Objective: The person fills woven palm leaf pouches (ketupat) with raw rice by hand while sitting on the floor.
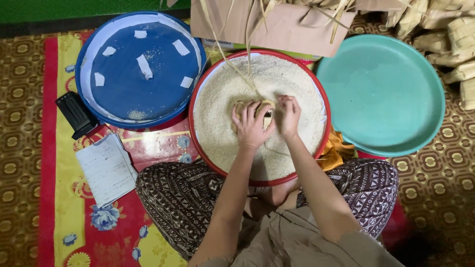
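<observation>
- The person is sitting cross-legged on a patterned floor mat (59,207), looking down over a red-rimmed round tray (198,143) that is filled with white rice (297,94).
- The left hand (251,126) is lying over a small woven leaf pouch (258,107), its fingers curling around the pouch and grasping it where it is resting on the rice near the middle of the tray.
- The right hand (289,116) is bending at the pouch's right side, its fingertips pinching down into the rice just beside the pouch; whether it is gripping grains or the pouch's edge cannot be told.
- Long pale leaf strips (232,66) are trailing from the pouch up across the rice toward a brown cardboard box (277,24) beyond the tray.
- A blue round tray (123,89) is lying to the left, touching the red tray's rim, with scraps of white paper on it and a few grains near its lower edge.
- A teal round tray (386,94) is lying to the right, just beside the red one.
- More woven leaf pouches (455,54) are piling up at the far right edge.
- A black rectangular object (75,114) and a white written sheet (106,169) are lying on the mat to the left of the person's knee.
</observation>
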